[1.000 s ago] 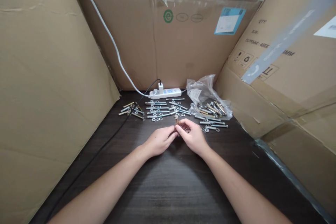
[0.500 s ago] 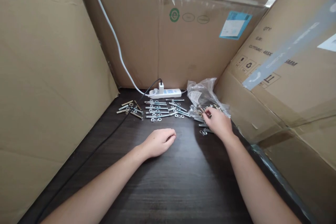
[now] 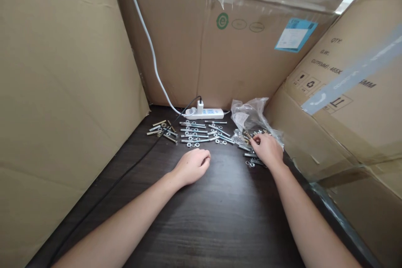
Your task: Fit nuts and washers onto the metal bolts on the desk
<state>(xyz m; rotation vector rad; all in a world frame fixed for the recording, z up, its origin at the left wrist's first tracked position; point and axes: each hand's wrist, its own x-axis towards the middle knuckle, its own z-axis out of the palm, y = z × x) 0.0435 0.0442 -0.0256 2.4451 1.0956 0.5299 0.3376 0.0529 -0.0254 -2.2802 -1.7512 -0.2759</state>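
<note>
My right hand (image 3: 267, 149) is at the right-hand heap of metal hardware, its thumb and fingers pinched on a brownish bolt (image 3: 248, 135). A crumpled clear plastic bag (image 3: 251, 111) lies just behind it, with more fasteners at its mouth. Below the fingers are silvery bolts (image 3: 249, 155) and a loose washer (image 3: 248, 163). My left hand (image 3: 192, 166) rests closed on the dark table, fingers curled under; whatever they may hold is hidden. Beyond it, long bolts (image 3: 194, 136) lie in rows with nuts and washers (image 3: 192, 145) beside them.
A mixed group of bolts and rings (image 3: 161, 129) lies at the left, crossed by a black cable (image 3: 125, 174). Behind the rows stands a white power strip (image 3: 205, 113) with a plugged-in charger. Cardboard boxes (image 3: 176, 42) wall in the table (image 3: 201, 217) on three sides.
The view has shifted, so the scene sits slightly further right. My right hand is lower over the heap, the bolt still pinched. My left hand has stayed closed on the table.
</note>
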